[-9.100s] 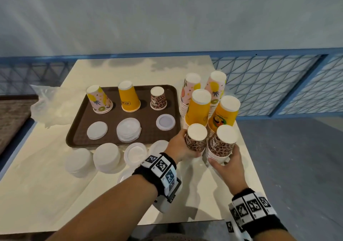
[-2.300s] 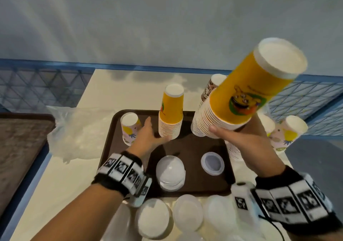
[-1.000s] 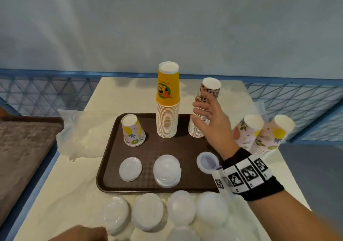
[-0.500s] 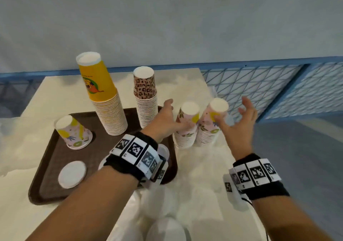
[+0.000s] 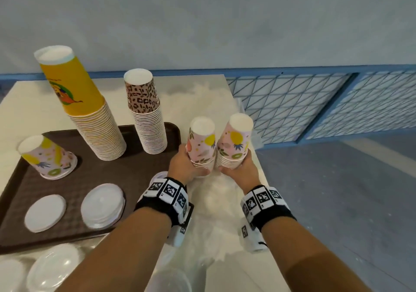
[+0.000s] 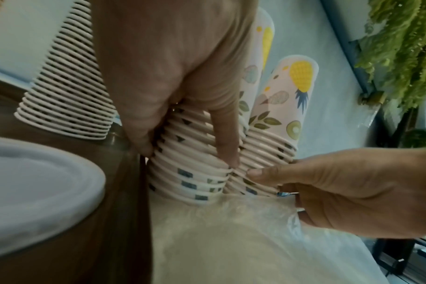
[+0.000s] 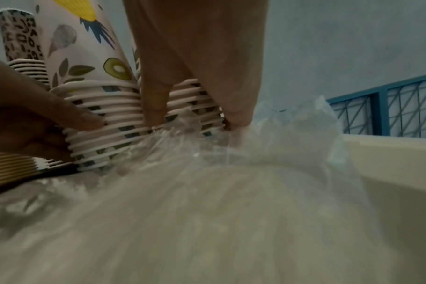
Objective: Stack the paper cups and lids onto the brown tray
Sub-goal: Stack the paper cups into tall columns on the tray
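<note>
Two stacks of pink fruit-print cups stand upside down on the table just right of the brown tray. My left hand grips the base of the left stack, fingers curled on its rims. My right hand grips the base of the right stack, whose rims show between its fingers. On the tray stand a tall yellow cup stack, a leopard-print stack, a single fruit-print cup and two piles of white lids.
Crumpled clear plastic wrap lies under and in front of the held stacks. Several loose lids sit on the table in front of the tray. The table's right edge is close to my right hand, with a blue railing beyond.
Half a second ago both hands were open beside the two fruit-print stacks; now each has closed round the base of one stack. The stacks stand more upright.
</note>
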Tool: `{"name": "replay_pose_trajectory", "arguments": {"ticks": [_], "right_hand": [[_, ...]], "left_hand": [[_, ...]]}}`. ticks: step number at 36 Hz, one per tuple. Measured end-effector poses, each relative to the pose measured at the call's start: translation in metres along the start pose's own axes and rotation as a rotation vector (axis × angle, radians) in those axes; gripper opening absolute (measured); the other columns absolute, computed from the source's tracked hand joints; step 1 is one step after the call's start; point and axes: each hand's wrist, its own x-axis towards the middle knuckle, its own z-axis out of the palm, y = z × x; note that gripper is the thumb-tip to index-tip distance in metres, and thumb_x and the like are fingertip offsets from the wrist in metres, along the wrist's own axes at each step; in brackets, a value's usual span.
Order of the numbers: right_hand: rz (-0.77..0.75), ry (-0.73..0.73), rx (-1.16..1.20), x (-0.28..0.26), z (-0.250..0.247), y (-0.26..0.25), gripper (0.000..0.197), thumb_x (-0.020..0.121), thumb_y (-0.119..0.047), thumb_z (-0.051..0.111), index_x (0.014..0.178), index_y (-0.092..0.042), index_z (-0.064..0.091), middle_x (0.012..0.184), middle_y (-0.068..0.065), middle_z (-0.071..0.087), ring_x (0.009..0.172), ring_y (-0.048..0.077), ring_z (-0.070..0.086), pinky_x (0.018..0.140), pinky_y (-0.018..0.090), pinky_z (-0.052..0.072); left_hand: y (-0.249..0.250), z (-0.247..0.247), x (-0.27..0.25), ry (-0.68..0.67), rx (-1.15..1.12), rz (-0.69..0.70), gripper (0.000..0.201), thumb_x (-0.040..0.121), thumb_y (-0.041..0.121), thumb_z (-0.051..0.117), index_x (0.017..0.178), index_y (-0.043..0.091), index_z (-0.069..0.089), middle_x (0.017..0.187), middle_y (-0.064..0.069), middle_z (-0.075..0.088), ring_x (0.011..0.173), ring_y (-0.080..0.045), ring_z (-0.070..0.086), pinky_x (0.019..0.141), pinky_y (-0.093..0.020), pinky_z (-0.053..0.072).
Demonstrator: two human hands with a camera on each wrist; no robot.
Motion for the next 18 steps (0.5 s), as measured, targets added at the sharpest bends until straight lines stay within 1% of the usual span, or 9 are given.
{"name": "replay_pose_trajectory", "arguments": {"ticks": [2,5,6,8,10,11,13,15,18], "right_hand": [[0.006,0.012,0.020,0.000,0.000,0.000,0.091,0.058,-0.024,0.087,0.135,-0.017,0.037,0.131,0.009,0.057,0.120,0.029,0.055,0.101,0.045,0.044],[-0.029,0.042,0.098,-0.002,0.000,0.004,0.102,0.041,-0.045,0.082,0.131,-0.021,0.041,0.127,0.005,0.060,0.116,0.028,0.058,0.097,0.052,0.047],[-0.038,0.045,0.130,-0.003,0.000,0.005,0.103,0.038,-0.047,0.080,0.130,-0.021,0.041,0.126,0.004,0.061,0.114,0.026,0.059,0.096,0.052,0.047],[-0.062,0.049,0.202,-0.008,0.000,-0.003,0.096,0.038,-0.045,0.079,0.125,-0.024,0.044,0.122,0.001,0.062,0.111,0.023,0.061,0.095,0.052,0.049],[-0.104,0.055,0.274,-0.014,0.001,-0.014,0.088,0.038,-0.040,0.080,0.118,-0.029,0.044,0.118,-0.001,0.062,0.108,0.020,0.061,0.095,0.049,0.050],[-0.133,0.059,0.300,-0.016,0.002,-0.020,0.087,0.039,-0.037,0.080,0.117,-0.031,0.043,0.116,-0.003,0.061,0.108,0.019,0.061,0.094,0.046,0.050],[-0.193,0.072,0.329,-0.022,0.005,-0.034,0.090,0.040,-0.031,0.083,0.120,-0.030,0.042,0.115,-0.005,0.061,0.108,0.017,0.061,0.092,0.041,0.051],[-0.246,0.079,0.348,-0.029,0.009,-0.051,0.094,0.041,-0.031,0.084,0.125,-0.024,0.042,0.117,-0.004,0.062,0.108,0.016,0.061,0.091,0.039,0.051],[-0.299,0.074,0.387,-0.041,0.021,-0.075,0.098,0.042,-0.032,0.084,0.129,-0.018,0.043,0.121,0.002,0.063,0.110,0.019,0.062,0.088,0.039,0.053]], "left_hand": [[0.002,-0.002,-0.002,-0.002,-0.007,0.010,0.076,0.061,0.016,0.085,0.125,0.008,0.045,0.126,-0.010,0.060,0.119,-0.028,0.055,0.088,-0.025,0.039],[0.004,-0.006,-0.006,0.003,-0.045,0.031,0.077,0.060,0.021,0.086,0.126,0.014,0.046,0.127,-0.006,0.060,0.118,-0.026,0.056,0.093,-0.028,0.043],[0.004,-0.007,-0.008,-0.003,-0.080,0.030,0.078,0.058,0.023,0.086,0.125,0.017,0.047,0.126,-0.004,0.060,0.118,-0.025,0.057,0.094,-0.029,0.045],[0.006,-0.012,-0.015,-0.014,-0.183,0.069,0.081,0.047,0.031,0.087,0.118,0.023,0.050,0.121,-0.001,0.063,0.115,-0.022,0.059,0.097,-0.034,0.048],[0.009,-0.019,-0.021,-0.031,-0.301,0.119,0.085,0.033,0.040,0.082,0.110,0.028,0.049,0.116,0.002,0.063,0.112,-0.019,0.061,0.097,-0.040,0.049],[0.011,-0.023,-0.023,-0.043,-0.346,0.150,0.084,0.031,0.041,0.081,0.107,0.030,0.048,0.116,0.003,0.062,0.111,-0.018,0.061,0.098,-0.041,0.050],[0.017,-0.036,-0.026,-0.065,-0.410,0.215,0.081,0.033,0.036,0.082,0.106,0.034,0.047,0.120,0.001,0.061,0.113,-0.017,0.060,0.100,-0.043,0.049],[0.019,-0.052,-0.030,-0.073,-0.447,0.274,0.083,0.037,0.032,0.084,0.111,0.033,0.047,0.125,-0.001,0.060,0.116,-0.018,0.059,0.101,-0.046,0.047],[0.020,-0.078,-0.038,-0.062,-0.490,0.329,0.085,0.039,0.029,0.083,0.117,0.028,0.048,0.123,0.000,0.060,0.112,-0.013,0.060,0.100,-0.040,0.050]]}}
